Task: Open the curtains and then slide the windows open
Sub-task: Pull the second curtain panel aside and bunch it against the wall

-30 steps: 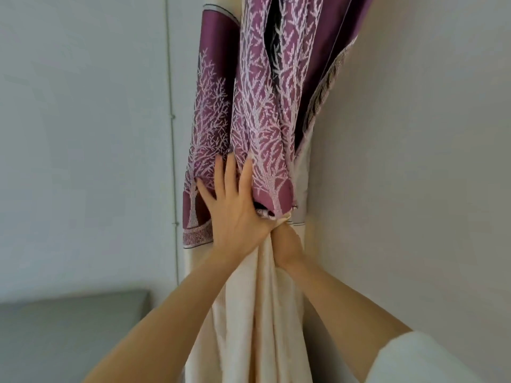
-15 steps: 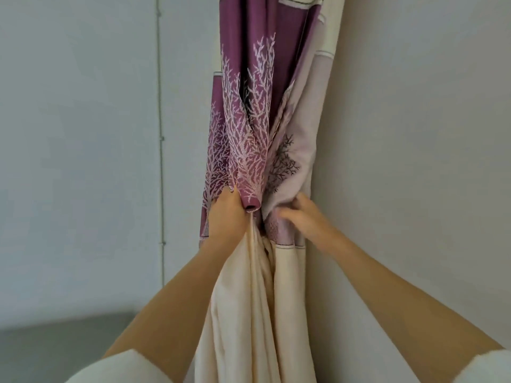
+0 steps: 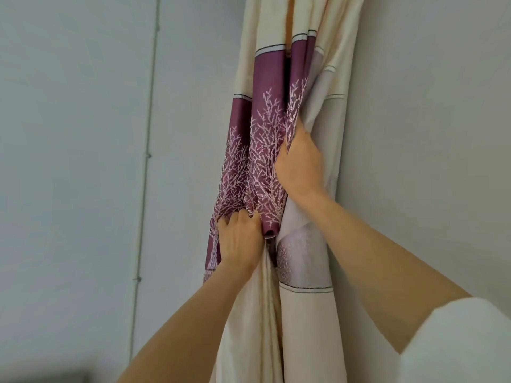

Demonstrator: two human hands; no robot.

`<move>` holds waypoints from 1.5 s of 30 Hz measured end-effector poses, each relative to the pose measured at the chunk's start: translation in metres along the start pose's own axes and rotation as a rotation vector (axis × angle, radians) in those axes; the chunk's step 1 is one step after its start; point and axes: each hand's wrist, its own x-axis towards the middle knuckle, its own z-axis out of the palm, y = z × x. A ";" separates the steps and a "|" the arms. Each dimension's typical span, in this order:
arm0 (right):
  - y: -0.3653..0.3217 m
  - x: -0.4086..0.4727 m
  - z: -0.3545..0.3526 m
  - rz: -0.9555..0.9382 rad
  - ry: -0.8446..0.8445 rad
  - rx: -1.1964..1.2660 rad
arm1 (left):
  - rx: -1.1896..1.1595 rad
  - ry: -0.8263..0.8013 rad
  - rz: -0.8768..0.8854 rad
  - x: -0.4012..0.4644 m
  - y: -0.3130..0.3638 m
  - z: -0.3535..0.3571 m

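One curtain (image 3: 265, 150), cream with a purple band of white branches, hangs bunched in the corner against the right wall (image 3: 428, 134). Two hands are on it. The left hand (image 3: 239, 239) clenches the folds at the band's lower edge, fingers curled into the cloth. The right hand (image 3: 300, 164) sits higher, fingers tucked round a purple fold, gripping it. Half a second ago the right hand was level with the left, at the pale reverse side; it has since climbed up the bundle. The left has kept its hold. A thin pipe (image 3: 146, 161) runs down the left wall
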 end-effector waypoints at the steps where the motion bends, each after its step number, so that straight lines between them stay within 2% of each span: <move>1: 0.004 0.002 0.010 -0.002 0.003 -0.025 | -0.011 0.009 -0.002 0.004 -0.004 0.007; 5: 0.034 0.018 0.055 -0.064 -0.058 -0.146 | 0.028 0.070 0.000 0.030 -0.022 0.045; 11: 0.082 0.043 0.118 -0.171 -0.057 -0.357 | -0.003 0.080 -0.012 0.068 -0.035 0.110; 17: 0.124 0.059 0.181 -0.172 -0.113 -0.391 | 0.038 0.081 -0.003 0.104 -0.050 0.176; 23: 0.145 0.071 0.219 -0.159 -0.212 -0.315 | 0.223 0.167 0.028 0.119 -0.055 0.193; 31: 0.147 0.066 0.217 -0.083 -0.316 -0.189 | 0.124 0.049 0.040 0.118 -0.058 0.190; 37: 0.154 0.029 0.181 -0.085 -0.307 -0.131 | 0.083 -0.085 0.035 0.103 -0.058 0.186; 45: 0.147 -0.034 0.146 -0.019 -0.290 -0.184 | -0.059 -0.299 -0.037 0.024 -0.055 0.172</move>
